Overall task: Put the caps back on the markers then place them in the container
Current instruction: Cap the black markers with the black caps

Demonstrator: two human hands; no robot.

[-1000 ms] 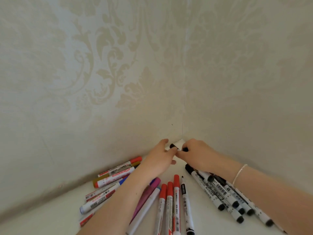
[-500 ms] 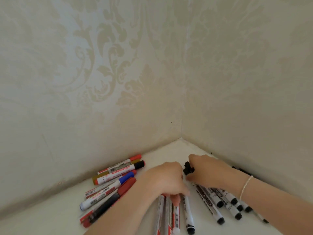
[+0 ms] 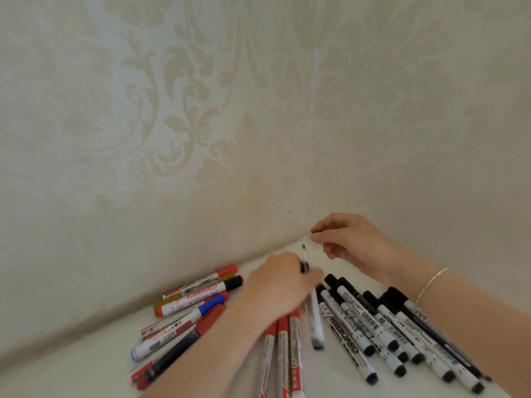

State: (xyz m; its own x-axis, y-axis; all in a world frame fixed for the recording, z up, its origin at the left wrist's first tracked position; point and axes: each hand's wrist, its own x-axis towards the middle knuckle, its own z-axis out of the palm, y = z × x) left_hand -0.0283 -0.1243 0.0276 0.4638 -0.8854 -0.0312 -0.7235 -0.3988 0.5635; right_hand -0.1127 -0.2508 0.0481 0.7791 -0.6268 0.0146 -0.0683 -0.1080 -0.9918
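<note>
While gripping an uncapped marker [image 3: 311, 305], left hand [image 3: 280, 282]; right hand [image 3: 355, 245] fingers [image 3: 319, 226] pinched, contents unclear.

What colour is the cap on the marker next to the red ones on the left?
Blue: the white marker's blue cap, clearest in the head view.

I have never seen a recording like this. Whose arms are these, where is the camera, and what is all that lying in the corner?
There is no machine here: a person wears a wide-angle camera on the head, looking forward and down, so both arms enter from below. The pens lie on a white surface where two patterned walls meet. To the left is a mixed heap of markers, in the middle red-capped markers, to the right black-capped whiteboard markers. The left hand grips an uncapped marker, blurred by motion, tip toward the corner. The right hand hangs near the corner with fingers curled; whether it pinches a cap I cannot tell. No container shows.
</note>
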